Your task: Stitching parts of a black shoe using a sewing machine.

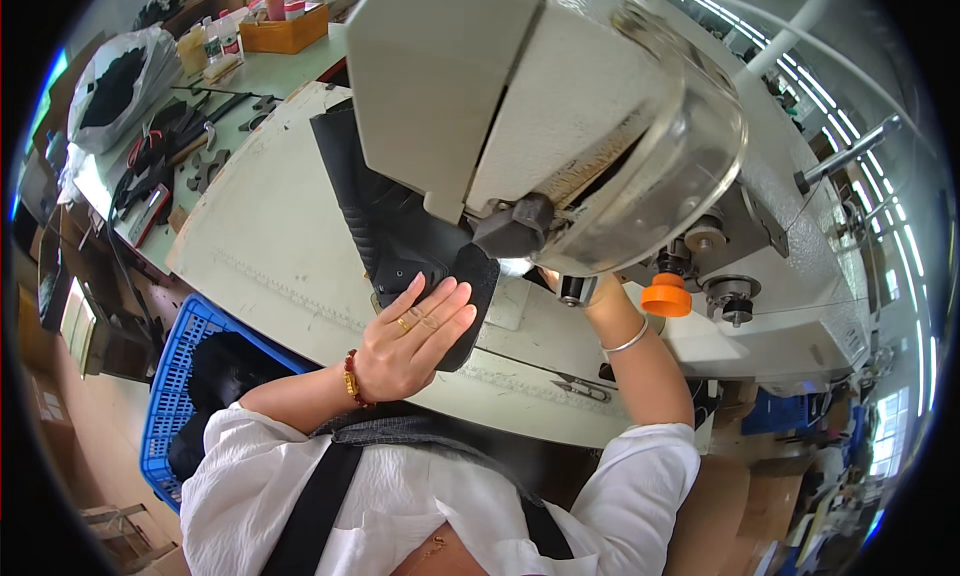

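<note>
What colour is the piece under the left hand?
The leather-like piece is black; it shows in the head view.

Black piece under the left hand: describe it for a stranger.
Find the big pale sewing machine. At its lower left, the left hand lies on the black piece. Unlike the black material in the blue basket, this ridged one lies on the table.

There are two bare hands [408,348] [606,294], one black leathery workpiece [400,238] and one slim silver bangle [630,342]. One round orange knob [665,297] shows.
</note>
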A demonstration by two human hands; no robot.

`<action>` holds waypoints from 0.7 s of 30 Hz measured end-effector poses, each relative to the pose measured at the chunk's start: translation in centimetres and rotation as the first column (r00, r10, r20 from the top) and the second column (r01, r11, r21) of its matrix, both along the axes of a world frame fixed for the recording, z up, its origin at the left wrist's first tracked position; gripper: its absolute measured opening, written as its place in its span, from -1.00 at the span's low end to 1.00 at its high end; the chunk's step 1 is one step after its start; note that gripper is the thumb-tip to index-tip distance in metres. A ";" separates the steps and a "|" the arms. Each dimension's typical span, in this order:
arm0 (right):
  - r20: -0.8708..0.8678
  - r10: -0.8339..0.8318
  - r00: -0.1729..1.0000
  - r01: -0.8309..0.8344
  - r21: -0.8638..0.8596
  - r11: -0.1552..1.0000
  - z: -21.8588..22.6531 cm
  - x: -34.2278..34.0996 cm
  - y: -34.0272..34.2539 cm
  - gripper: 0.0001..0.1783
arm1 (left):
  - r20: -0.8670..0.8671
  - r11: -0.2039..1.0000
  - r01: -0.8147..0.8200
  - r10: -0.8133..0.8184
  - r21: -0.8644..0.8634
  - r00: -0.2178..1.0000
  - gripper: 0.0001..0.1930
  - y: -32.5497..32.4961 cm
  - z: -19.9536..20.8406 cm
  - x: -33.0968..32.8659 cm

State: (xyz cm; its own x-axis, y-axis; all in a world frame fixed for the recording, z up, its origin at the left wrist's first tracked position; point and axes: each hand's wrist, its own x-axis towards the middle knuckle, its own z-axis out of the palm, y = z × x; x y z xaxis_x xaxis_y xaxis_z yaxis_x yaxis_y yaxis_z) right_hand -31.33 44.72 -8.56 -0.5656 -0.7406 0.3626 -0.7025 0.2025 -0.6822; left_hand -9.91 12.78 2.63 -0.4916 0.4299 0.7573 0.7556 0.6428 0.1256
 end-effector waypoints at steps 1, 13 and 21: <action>0.052 0.026 0.998 -0.025 -0.024 0.999 0.5 0.5 0.7 -0.58 | -0.017 0.999 -0.034 0.034 -0.011 0.999 -0.55 -0.2 0.1 0.1; 0.564 0.261 0.784 0.040 -0.465 0.885 3.6 1.6 -3.8 -0.55 | 0.004 0.995 -0.083 0.083 -0.056 0.997 -0.65 0.2 0.9 0.3; 0.099 -0.129 0.987 0.145 -0.175 0.974 4.1 3.2 -3.9 -0.56 | 0.065 0.997 -0.038 0.043 -0.074 0.997 -0.63 -0.6 1.8 -0.7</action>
State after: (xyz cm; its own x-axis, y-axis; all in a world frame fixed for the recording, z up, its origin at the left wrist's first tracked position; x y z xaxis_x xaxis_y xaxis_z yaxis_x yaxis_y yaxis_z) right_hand -28.12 40.77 -4.48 -0.6922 -0.5804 0.4290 -0.6137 0.1604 -0.7731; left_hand -10.64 12.14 4.44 -0.5575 0.4616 0.6900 0.7206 0.6818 0.1261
